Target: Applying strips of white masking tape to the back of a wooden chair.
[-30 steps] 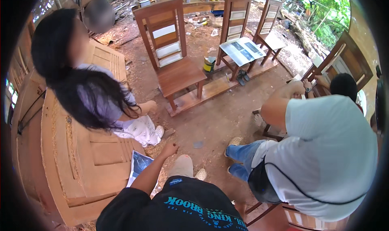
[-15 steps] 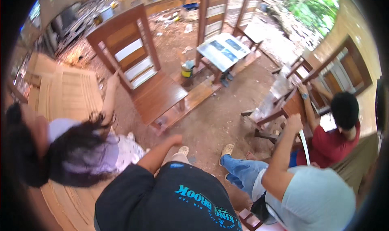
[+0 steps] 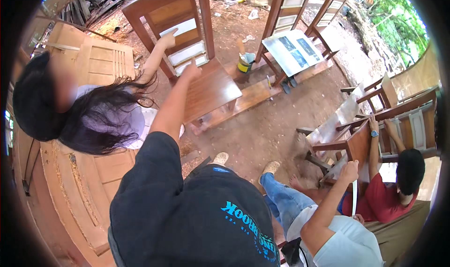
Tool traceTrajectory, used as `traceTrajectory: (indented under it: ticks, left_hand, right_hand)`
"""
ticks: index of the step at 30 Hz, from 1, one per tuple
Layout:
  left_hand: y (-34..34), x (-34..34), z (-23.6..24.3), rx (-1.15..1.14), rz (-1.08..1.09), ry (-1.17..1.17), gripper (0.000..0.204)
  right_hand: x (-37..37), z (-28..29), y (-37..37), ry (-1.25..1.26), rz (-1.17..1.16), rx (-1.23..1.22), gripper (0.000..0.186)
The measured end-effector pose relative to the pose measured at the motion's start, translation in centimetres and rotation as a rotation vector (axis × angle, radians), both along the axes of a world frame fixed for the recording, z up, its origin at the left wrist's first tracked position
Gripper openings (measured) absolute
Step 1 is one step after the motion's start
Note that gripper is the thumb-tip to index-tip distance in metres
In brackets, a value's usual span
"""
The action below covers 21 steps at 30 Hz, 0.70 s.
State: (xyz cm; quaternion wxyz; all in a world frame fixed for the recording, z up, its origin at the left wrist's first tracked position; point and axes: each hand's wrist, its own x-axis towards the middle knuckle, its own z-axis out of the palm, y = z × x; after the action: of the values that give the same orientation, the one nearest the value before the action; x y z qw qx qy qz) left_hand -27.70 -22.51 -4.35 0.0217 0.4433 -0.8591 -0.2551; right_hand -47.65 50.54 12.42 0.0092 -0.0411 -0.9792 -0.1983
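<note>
My left hand [image 3: 191, 69] reaches up to the back of the near wooden chair [image 3: 211, 98], index finger extended toward the lower white panels [image 3: 186, 51]; whether it touches them I cannot tell. It holds nothing. A co-worker's hand [image 3: 166, 40] points at the upper white strip [image 3: 178, 28] on the same chair back. That co-worker, with long dark hair [image 3: 98, 122], stands at my left. My right hand is not in view.
Carved wooden doors [image 3: 103, 182] lie at the left. More chairs [image 3: 323, 18] stand behind, one bearing printed sheets [image 3: 290, 51], near a paint can [image 3: 244, 65]. At right, a person in red [image 3: 389, 196] handles a chair; another in white [image 3: 347, 246] holds a white strip [image 3: 354, 196].
My left arm has risen from low by my leg to the chair back. The left co-worker's arm has also risen to it. The white-shirted person appears lower right, and my view has shifted.
</note>
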Motion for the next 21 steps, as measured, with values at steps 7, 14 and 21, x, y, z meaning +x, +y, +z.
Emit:
traceTrajectory:
  ticks: [7, 14, 21]
  left_hand:
    - [-3.3, -3.5, 7.2, 0.081, 0.085, 0.089, 0.093]
    - [-2.5, -5.3, 12.8, 0.124, 0.174, 0.104, 0.088]
    - [0.9, -7.0, 6.9, -0.118, -0.006, 0.036, 0.083]
  right_hand:
    - [-1.3, -3.8, 2.9, 0.040, -0.151, -0.077, 0.032]
    - [-1.6, -4.7, 4.8, -0.043, 0.053, -0.059, 0.038]
    - [-1.1, -6.2, 5.3, -0.036, 0.029, -0.121, 0.028]
